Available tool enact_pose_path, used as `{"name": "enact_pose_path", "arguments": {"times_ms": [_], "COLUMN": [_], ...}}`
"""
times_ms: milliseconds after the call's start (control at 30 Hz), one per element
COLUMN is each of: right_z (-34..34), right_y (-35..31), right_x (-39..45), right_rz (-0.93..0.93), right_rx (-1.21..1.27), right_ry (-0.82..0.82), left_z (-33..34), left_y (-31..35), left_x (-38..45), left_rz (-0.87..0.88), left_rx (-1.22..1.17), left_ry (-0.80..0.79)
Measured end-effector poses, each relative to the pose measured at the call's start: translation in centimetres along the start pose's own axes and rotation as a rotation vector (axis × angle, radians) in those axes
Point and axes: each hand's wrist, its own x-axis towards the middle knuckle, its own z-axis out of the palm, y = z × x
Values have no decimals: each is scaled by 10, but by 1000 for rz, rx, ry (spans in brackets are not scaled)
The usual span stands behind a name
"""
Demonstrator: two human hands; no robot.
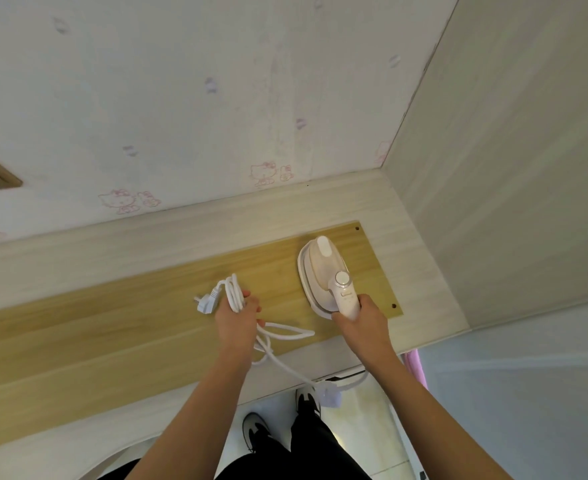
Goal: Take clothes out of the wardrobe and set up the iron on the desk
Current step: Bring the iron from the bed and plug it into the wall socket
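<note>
A white and cream hand iron (pixel 321 268) rests flat on the yellow wooden panel of the desk (pixel 119 327), toward its right end. My right hand (pixel 363 315) is closed around the iron's handle at its near end. My left hand (pixel 238 315) grips a looped bundle of the white power cord (pixel 234 293), with the plug (pixel 205 304) sticking out to the left. The rest of the cord trails across the desk and hangs over its front edge. No clothes are in view.
A pale wardrobe side panel (pixel 514 168) stands directly right of the desk. Wallpaper with cartoon cats (pixel 181 98) rises behind it. A pale wood border (pixel 417 244) frames the yellow panel. Below the desk edge I see my feet (pixel 278 420) on the light floor.
</note>
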Motion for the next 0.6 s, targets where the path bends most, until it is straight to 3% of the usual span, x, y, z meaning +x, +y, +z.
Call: {"name": "enact_pose_path", "arguments": {"times_ms": [133, 233, 300, 367, 433, 600], "right_z": [-5, -10, -10, -5, 7, 38], "right_y": [-4, -14, -30, -46, -56, -71], "right_x": [-4, -18, -30, -41, -49, -52], "right_rz": [-44, -278, -473, -538, -485, -479], "right_rx": [-187, -510, -440, -302, -259, -291], "right_ry": [-49, 186, 237, 35, -208, -411], "left_z": [-9, -18, -24, -30, -35, -45], "left_y": [2, 9, 14, 18, 22, 31], "left_x": [-1, -4, -7, -8, -9, -14], "left_rz": [44, 57, 50, 29, 20, 87], "left_rx": [-10, -71, -112, -176, -225, -303], "left_ry": [13, 3, -18, -26, -28, -32]}}
